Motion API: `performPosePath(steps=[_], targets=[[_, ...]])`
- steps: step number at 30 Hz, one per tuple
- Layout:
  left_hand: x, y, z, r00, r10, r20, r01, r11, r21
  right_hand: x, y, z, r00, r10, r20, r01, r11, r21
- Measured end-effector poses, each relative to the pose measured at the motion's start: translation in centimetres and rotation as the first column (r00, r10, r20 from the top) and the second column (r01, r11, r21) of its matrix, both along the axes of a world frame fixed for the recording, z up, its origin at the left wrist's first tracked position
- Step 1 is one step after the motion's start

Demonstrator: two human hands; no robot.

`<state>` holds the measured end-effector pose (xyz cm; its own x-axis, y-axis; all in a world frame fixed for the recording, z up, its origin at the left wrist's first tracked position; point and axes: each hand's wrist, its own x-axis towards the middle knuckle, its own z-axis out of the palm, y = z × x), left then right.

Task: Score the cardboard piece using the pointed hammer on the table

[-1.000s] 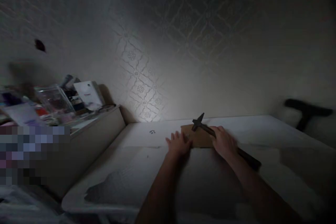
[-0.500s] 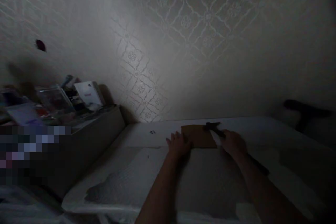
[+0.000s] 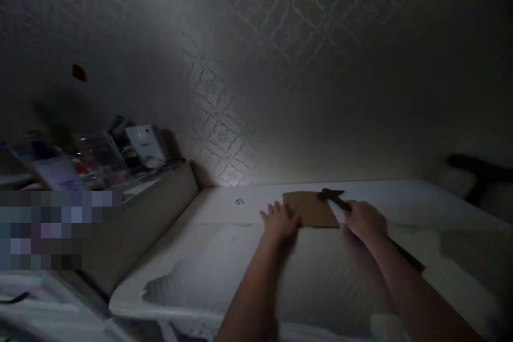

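Observation:
A flat brown piece of cardboard or board [image 3: 316, 211] lies on the white tabletop. My left hand [image 3: 278, 222] rests at its left edge, fingers spread and thumb over the near left corner. A small pale spot shows on the brown piece by my fingers, too blurred to name. My right hand [image 3: 364, 219] is wrapped round the dark handle of a hammer [image 3: 334, 199]. The hammer's head is over the far right part of the brown piece; whether it touches cannot be told. The handle's rear end sticks out past my right wrist.
The tabletop [image 3: 192, 267] has a worn, peeling surface and a small dark mark [image 3: 239, 201]. On the left, a raised shelf [image 3: 160, 197] holds a white box [image 3: 145, 141] and clutter. A patterned wall stands behind, and a dark T-shaped object [image 3: 479, 171] is at the right.
The whole view has shifted slightly, so things appear a little further right, and the table looks brighter. Both hands and the hammer keep nearly the same places over the brown piece.

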<state>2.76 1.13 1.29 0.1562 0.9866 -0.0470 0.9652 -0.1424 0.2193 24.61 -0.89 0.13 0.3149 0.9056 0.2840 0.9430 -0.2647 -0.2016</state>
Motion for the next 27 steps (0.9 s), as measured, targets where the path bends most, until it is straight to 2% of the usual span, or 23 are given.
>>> performPosePath(steps=[2,4,6,8,10,12,17,24,27], targets=[[0.0,-0.1,0.1,1.000,0.004,0.004,-0.004,1.000,-0.007,-0.3,0.0,0.1,0.999,-0.030,0.012,0.030,0.998,0.064],[0.0,-0.2,0.2,1.000,0.004,0.013,-0.004,1.000,0.009,-1.0,0.3,-0.1,1.000,0.017,0.013,-0.019,0.986,0.167],[0.1,-0.2,0.3,0.999,0.011,0.034,-0.012,0.999,0.034,-2.1,0.6,-0.5,0.984,0.179,0.007,-0.174,0.950,0.259],[0.1,-0.2,0.4,0.997,0.034,0.069,-0.038,0.997,0.069,-3.3,1.0,-1.4,0.927,0.374,0.004,-0.358,0.883,0.304],[0.2,-0.2,0.6,0.992,0.061,0.112,-0.074,0.990,0.119,-4.2,1.4,-2.5,0.872,0.489,-0.007,-0.466,0.835,0.292],[0.3,-0.3,0.7,0.985,0.083,0.154,-0.111,0.978,0.178,-4.7,1.7,-3.4,0.836,0.549,-0.030,-0.523,0.811,0.264],[0.5,-0.4,1.0,0.974,0.109,0.200,-0.157,0.957,0.244,-4.5,2.1,-4.1,0.821,0.569,-0.053,-0.538,0.801,0.261],[0.5,-0.3,1.1,0.965,0.120,0.233,-0.171,0.962,0.213,-4.4,2.0,-3.7,0.824,0.562,-0.070,-0.529,0.809,0.256],[0.5,-0.2,0.9,0.959,0.130,0.251,-0.189,0.955,0.229,-4.4,2.1,-3.8,0.815,0.576,-0.058,-0.538,0.791,0.293]])
